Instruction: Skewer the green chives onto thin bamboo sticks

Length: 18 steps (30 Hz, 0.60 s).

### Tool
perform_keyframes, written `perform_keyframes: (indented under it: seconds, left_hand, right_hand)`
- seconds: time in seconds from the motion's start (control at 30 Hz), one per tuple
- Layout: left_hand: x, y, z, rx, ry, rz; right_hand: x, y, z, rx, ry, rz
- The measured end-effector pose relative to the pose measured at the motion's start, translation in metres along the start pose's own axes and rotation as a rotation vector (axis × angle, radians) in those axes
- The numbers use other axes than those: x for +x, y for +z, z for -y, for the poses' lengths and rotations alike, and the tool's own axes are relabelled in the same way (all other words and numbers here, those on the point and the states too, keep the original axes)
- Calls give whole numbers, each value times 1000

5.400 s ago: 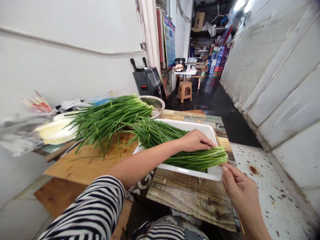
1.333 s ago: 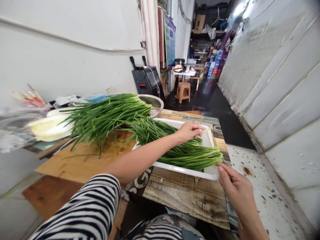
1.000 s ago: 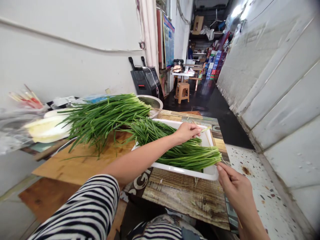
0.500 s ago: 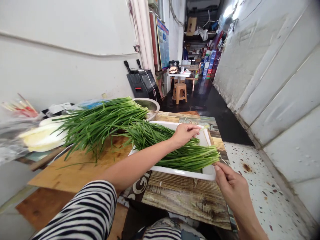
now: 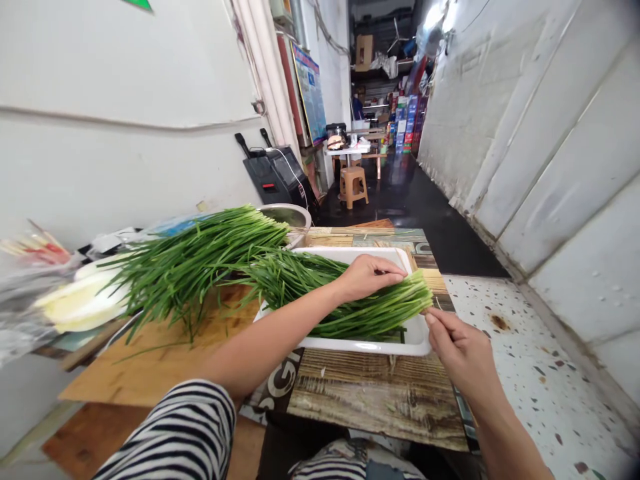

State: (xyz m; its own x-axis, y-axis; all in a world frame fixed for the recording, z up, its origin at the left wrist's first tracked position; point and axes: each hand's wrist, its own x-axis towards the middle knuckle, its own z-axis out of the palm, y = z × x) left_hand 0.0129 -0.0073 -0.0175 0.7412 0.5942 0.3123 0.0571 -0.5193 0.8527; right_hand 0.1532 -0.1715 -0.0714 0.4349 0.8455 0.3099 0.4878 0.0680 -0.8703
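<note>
A bunch of green chives (image 5: 360, 313) lies in a white plastic tray (image 5: 350, 346), its pale cut ends sticking out over the right rim. My left hand (image 5: 370, 277) reaches across the bunch, thumb and fingers closed on the chive stems near those ends. At the right corner of the tray is my right hand (image 5: 463, 347), fingers pinched together and touching the tips of the stems. A small brownish bit shows at its fingertips; what it holds is too small to name. A larger heap of chives (image 5: 200, 253) rests to the left, on a wooden board (image 5: 130, 370).
Behind the tray sits a metal bowl (image 5: 295, 217). Pale yellow-white cabbage (image 5: 80, 303) and plastic bags (image 5: 25, 293) are at the far left. The patterned tabletop (image 5: 375, 393) ends near my lap. A brown stool (image 5: 353, 187) stands farther back on the dark floor.
My left hand has come down from the tray's far corner, where it held a pale thin strand, onto the stem ends. The bunch's ends have shifted slightly up. The camera view has turned slightly.
</note>
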Motion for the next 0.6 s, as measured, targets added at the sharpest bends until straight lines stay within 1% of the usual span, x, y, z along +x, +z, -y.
perform_keyframes:
  seconds: [0.07, 0.1, 0.13, 0.17, 0.2, 0.27, 0.33, 0.4, 0.6]
  left_hand:
    - [2, -7, -8, 143, 36, -109]
    - [3, -9, -12, 234, 76, -165]
    - [5, -11, -17, 328, 127, -192]
    - [7, -13, -21, 419, 182, -180]
    - [9, -13, -26, 500, 232, -128]
    - [13, -12, -34, 603, 284, 25]
    - [18, -8, -41, 621, 275, 172]
    - [22, -5, -47, 599, 243, 290]
    - [40, -6, -65, 478, 143, 442]
  right_hand:
    - [0, 0, -2, -11, -29, -16]
    - [-1, 0, -2, -12, -38, -24]
    - [-1, 0, -3, -10, -44, -30]
    - [0, 0, -3, -7, -49, -33]
    - [0, 0, -3, -4, -54, -33]
    - [1, 0, -3, 0, -66, -30]
    - [1, 0, -3, -2, -76, -31]
    - [0, -1, -3, -8, -84, -29]
    - [-2, -3, -5, -16, -95, -5]
